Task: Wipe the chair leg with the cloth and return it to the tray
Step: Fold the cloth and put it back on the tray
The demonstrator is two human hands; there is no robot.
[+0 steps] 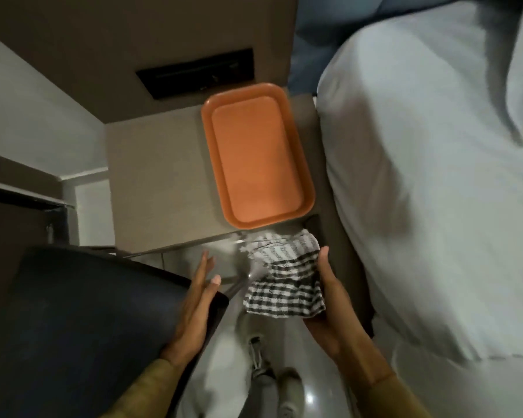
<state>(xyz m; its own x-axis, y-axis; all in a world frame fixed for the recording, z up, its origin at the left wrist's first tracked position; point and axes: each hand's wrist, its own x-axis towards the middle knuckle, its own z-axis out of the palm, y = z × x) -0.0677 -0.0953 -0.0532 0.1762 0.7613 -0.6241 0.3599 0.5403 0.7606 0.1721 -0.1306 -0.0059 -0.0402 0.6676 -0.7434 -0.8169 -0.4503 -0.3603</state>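
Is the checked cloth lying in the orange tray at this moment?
No, the orange tray holds nothing, and the checked cloth is in the right hand below the tray's near edge.

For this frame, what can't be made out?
Head view only:
- Chair leg: mostly hidden behind the cloth and motion-blurred; contact unclear.
- Right hand: fingers hidden under the cloth.
- Chair seat: cut off by the left edge.
- Tray: nothing hidden; left hand open.
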